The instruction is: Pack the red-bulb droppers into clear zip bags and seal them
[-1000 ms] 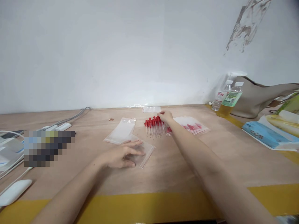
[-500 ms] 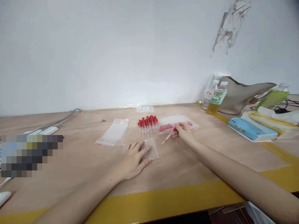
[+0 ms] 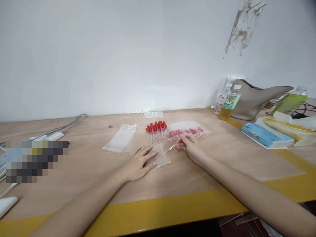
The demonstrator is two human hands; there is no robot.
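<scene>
My left hand (image 3: 140,164) lies flat with its fingers apart on a small clear zip bag (image 3: 161,160), whose strip end points right. Pinched in my right hand (image 3: 191,148) is a dropper (image 3: 174,145) with a red bulb and a thin clear stem. Its tip is at the strip end of the bag; whether it touches or has entered the bag I cannot tell. Just behind, a row of several red-bulbed droppers (image 3: 156,129) lies on the table. Beyond my right hand are overlapping filled bags (image 3: 184,127), red bulbs showing through.
Flat bags (image 3: 121,139) lie left of the droppers, and another bag (image 3: 153,114) lies by the wall. On the right stand drink bottles (image 3: 229,103), a grey-brown container (image 3: 249,102) and a blue tissue pack (image 3: 268,135). A cable (image 3: 65,125) and a blurred-out patch are on the left.
My right hand has moved left and slightly nearer, bringing the dropper's tip to the bag's strip end. My left hand has shifted slightly left on the bag.
</scene>
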